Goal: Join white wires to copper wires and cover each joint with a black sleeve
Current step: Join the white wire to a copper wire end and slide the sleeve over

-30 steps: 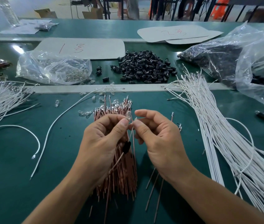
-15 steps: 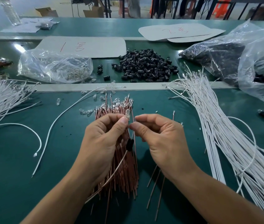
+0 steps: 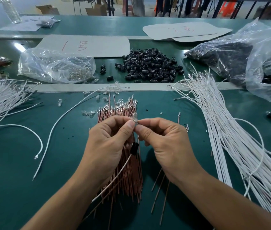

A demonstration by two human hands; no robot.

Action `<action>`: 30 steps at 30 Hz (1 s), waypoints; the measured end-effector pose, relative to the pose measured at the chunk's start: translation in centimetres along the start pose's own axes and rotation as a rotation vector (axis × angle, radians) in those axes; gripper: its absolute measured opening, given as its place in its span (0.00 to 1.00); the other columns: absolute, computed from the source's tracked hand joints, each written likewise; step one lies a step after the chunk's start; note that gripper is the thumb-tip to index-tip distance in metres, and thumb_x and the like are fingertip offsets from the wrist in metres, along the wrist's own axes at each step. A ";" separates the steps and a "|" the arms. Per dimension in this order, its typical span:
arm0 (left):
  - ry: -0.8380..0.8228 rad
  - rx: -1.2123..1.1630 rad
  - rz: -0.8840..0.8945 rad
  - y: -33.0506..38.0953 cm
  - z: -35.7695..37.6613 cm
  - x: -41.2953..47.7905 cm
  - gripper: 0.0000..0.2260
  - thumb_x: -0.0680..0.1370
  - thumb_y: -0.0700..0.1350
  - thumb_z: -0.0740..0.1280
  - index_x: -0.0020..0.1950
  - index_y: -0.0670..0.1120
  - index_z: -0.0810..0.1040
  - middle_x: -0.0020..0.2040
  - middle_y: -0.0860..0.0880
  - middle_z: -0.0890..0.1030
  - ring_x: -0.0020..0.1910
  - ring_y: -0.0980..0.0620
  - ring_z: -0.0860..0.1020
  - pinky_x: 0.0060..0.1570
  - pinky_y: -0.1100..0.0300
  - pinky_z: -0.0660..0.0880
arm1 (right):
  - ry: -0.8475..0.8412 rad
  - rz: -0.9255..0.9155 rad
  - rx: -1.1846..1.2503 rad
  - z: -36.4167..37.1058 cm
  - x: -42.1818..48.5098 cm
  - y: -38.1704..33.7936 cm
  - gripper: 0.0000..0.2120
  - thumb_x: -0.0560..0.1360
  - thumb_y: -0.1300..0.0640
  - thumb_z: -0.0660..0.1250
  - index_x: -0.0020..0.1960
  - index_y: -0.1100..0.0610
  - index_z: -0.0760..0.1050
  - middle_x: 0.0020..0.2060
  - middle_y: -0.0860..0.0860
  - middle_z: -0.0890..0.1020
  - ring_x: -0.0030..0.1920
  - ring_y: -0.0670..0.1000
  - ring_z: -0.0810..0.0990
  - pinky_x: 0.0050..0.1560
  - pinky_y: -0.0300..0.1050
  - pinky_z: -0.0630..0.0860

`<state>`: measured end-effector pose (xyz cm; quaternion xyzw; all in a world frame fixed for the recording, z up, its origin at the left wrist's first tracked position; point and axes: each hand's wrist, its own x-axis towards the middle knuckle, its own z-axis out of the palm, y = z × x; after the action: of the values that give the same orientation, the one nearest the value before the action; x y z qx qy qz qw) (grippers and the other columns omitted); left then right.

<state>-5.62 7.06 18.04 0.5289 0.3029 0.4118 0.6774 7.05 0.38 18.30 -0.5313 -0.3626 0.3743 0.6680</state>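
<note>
Green surface (image 3: 15, 180) carries a copper wire bundle (image 3: 128, 176) directly beneath your grips, a white wire sheaf (image 3: 231, 146) to the right, and a heap of black sleeves (image 3: 149, 67) beyond, beside a crinkled clear bag (image 3: 55, 67). Your left grip (image 3: 108, 143) and right grip (image 3: 166, 143) both pinch the base of a tiny glassy bulb (image 3: 135, 116) between fingertips. Below them a white wire (image 3: 114, 176) dangles, threaded through one short black sleeve (image 3: 134, 148).

there is only one view, from a wide-angle camera worn on the person's head, looking forward and down over the green table (image 3: 12, 188). it is close above the left hand (image 3: 108, 143) and the right hand (image 3: 163, 143), which meet mid-frame, with both forearms at the bottom edge.
</note>
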 end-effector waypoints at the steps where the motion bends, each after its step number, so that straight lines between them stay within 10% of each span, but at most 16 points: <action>1: -0.004 0.004 0.001 0.0 0.0 0.0 0.03 0.73 0.47 0.71 0.42 0.50 0.84 0.35 0.45 0.77 0.33 0.50 0.73 0.39 0.51 0.74 | 0.003 0.008 0.003 0.0 0.0 0.0 0.04 0.72 0.63 0.76 0.45 0.56 0.85 0.36 0.49 0.87 0.35 0.40 0.82 0.38 0.30 0.76; 30: -0.117 -0.036 -0.051 -1.0 -0.8 0.5 0.08 0.72 0.52 0.74 0.46 0.49 0.83 0.34 0.47 0.78 0.31 0.53 0.74 0.31 0.62 0.75 | -0.090 0.234 0.085 -0.3 0.3 -1.0 0.05 0.62 0.54 0.77 0.38 0.49 0.86 0.34 0.49 0.84 0.34 0.45 0.80 0.35 0.36 0.76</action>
<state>-5.84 7.77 16.92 0.5318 0.2690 0.3682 0.7136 7.55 0.33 19.23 -0.5237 -0.3115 0.4882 0.6248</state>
